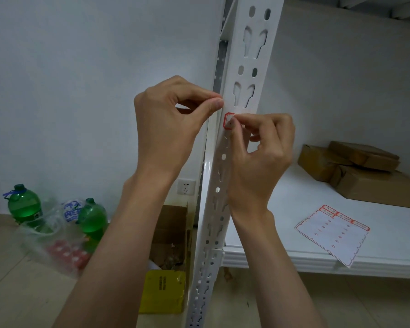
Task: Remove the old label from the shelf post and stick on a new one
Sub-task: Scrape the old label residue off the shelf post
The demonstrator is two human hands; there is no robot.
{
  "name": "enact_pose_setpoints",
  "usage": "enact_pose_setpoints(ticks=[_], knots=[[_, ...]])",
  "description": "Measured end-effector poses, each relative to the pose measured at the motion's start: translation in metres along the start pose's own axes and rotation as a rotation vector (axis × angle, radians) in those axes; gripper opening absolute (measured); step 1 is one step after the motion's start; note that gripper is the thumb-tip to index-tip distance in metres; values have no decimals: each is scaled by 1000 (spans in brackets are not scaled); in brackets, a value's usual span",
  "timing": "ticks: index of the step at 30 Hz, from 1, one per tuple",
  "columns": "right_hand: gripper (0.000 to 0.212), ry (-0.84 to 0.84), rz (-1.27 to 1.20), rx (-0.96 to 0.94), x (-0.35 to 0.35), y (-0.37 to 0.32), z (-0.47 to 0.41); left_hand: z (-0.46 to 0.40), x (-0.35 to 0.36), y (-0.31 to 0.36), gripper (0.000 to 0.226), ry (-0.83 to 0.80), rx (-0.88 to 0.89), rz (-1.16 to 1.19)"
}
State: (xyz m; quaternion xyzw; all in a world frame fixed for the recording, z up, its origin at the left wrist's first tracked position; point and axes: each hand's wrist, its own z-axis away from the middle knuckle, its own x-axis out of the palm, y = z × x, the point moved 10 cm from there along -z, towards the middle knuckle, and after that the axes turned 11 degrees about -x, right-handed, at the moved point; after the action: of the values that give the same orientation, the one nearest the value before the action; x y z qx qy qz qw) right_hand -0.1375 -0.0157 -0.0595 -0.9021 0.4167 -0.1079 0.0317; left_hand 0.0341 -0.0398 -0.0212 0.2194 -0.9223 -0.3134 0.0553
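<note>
A white perforated shelf post [245, 74] runs up the middle of the view. A small red-bordered label [227, 120] sits on its front face, mostly covered. My right hand [258, 157] pinches this label with thumb and forefinger at its right part. My left hand [168, 124] is just left of the post, a little higher, its thumb and forefinger pinched together against the post's left edge; whether they hold anything I cannot tell. A sheet of red-bordered labels [334, 235], mostly used, lies on the white shelf [282, 256] at the right and overhangs its front edge.
Brown cardboard parcels [365, 171] are stacked at the back right of the shelf. On the floor at the left stand two green bottles [24, 204] beside a clear plastic bag [57, 242], an open cardboard box [173, 233] and a yellow packet [162, 291]. A wall socket [186, 187] is behind.
</note>
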Motion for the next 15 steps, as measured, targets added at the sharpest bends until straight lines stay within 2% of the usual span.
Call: enact_pose_setpoints(ticks=[9,15], knots=[[17,-31,6,2,7,2,2,4,12,3,14,-15,1,-1],[22,21,-48,-15,-1,6,4,3,14,1,16,-5,-6,-1]])
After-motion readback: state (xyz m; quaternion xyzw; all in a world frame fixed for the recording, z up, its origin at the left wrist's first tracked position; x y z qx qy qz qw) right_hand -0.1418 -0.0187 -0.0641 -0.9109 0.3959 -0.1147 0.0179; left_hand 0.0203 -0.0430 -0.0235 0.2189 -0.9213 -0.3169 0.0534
